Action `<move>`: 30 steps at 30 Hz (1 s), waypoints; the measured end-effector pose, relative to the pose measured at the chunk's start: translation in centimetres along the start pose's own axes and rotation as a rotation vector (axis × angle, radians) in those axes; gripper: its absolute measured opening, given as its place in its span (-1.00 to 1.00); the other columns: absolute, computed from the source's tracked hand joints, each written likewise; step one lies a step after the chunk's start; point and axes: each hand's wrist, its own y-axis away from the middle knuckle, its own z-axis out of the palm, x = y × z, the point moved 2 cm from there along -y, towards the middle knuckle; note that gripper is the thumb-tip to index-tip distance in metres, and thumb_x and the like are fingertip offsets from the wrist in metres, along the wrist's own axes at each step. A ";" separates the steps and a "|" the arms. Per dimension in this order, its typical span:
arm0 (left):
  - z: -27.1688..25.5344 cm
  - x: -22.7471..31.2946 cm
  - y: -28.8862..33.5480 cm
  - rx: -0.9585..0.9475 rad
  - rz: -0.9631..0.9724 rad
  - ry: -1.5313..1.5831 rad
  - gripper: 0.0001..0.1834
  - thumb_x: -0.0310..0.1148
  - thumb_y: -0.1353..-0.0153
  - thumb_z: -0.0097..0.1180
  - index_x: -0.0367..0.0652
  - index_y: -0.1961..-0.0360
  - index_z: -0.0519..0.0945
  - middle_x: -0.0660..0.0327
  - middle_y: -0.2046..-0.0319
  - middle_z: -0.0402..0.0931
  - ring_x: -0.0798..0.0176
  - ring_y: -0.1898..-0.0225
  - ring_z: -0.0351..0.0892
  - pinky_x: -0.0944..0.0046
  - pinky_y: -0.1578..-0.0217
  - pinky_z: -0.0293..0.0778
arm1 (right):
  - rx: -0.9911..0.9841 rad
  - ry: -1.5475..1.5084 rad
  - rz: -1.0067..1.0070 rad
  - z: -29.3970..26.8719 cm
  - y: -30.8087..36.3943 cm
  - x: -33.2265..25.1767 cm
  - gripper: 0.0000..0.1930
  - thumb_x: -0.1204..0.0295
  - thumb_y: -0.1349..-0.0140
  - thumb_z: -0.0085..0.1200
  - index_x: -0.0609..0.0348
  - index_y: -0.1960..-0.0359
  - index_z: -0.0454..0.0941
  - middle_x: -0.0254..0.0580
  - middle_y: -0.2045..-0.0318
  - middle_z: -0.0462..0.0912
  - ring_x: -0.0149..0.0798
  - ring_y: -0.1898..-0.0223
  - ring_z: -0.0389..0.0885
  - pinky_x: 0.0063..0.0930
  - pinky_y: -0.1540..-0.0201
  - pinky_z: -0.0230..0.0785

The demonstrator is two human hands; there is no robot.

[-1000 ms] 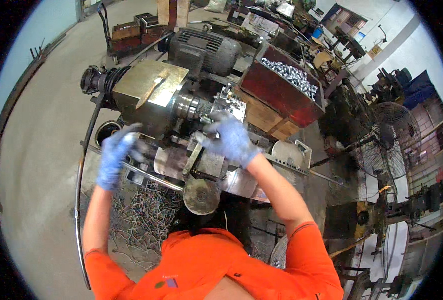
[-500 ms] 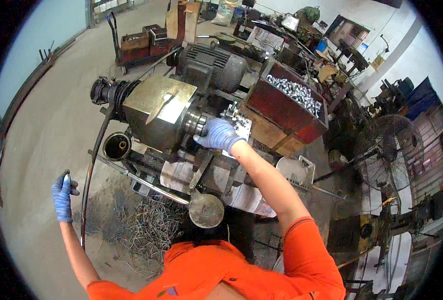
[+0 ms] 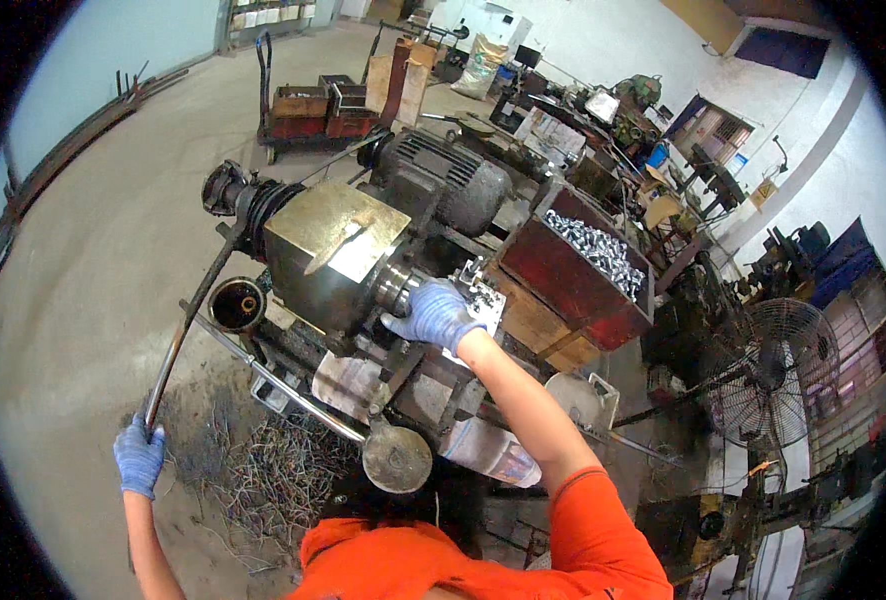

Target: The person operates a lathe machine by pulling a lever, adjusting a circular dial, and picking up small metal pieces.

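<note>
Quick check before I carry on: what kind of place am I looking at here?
Most likely a metalworking shop: a chuck-like metal fitting by the right hand, what look like tangled metal shavings on the floor, and a red box of small shiny metal parts.

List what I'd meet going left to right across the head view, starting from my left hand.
Gloved left hand, round metal cup, brass-coloured machine housing, gloved right hand, dark red crate of shiny metal pieces, round caged fan.
</note>
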 end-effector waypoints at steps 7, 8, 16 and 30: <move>1.0 -13.9 -17.3 0.377 0.282 -0.578 -0.68 -0.41 0.01 0.03 -0.15 0.16 0.51 0.07 0.48 0.48 0.04 0.45 0.48 0.12 0.39 0.32 | 0.082 -0.032 -0.018 -0.6 0.0 -0.7 -0.41 -0.18 0.03 -0.04 0.19 0.50 0.60 0.11 0.54 0.58 0.08 0.40 0.55 -0.19 0.18 0.37; 1.0 -13.6 -18.8 0.389 0.269 -0.607 -0.67 -0.42 0.01 0.03 -0.17 0.15 0.51 0.07 0.49 0.48 0.04 0.46 0.48 0.11 0.40 0.32 | 0.072 -0.036 0.007 -0.3 -0.1 -0.3 -0.41 -0.18 0.04 -0.04 0.19 0.51 0.60 0.11 0.54 0.57 0.07 0.41 0.56 -0.19 0.19 0.38; -0.5 -9.7 -17.4 0.299 0.102 -0.186 -0.65 -0.34 -0.04 0.07 -0.11 0.09 0.52 0.00 0.25 0.54 0.03 0.22 0.54 0.13 0.18 0.42 | 0.006 -0.035 0.112 -1.1 1.0 -0.7 -0.46 -0.13 0.02 -0.03 0.15 0.49 0.63 0.06 0.47 0.59 0.04 0.23 0.52 -0.18 0.06 0.31; 27.6 10.2 -11.0 -0.114 0.531 -0.040 -0.69 -0.11 0.02 0.12 -0.09 0.35 0.61 0.02 0.43 0.58 -0.06 0.35 0.56 0.07 0.30 0.46 | 0.567 -0.220 0.429 1.7 24.9 11.2 -0.74 0.26 0.08 0.25 0.25 0.52 0.62 -0.07 0.34 0.64 -0.10 0.26 0.60 -0.35 0.16 0.41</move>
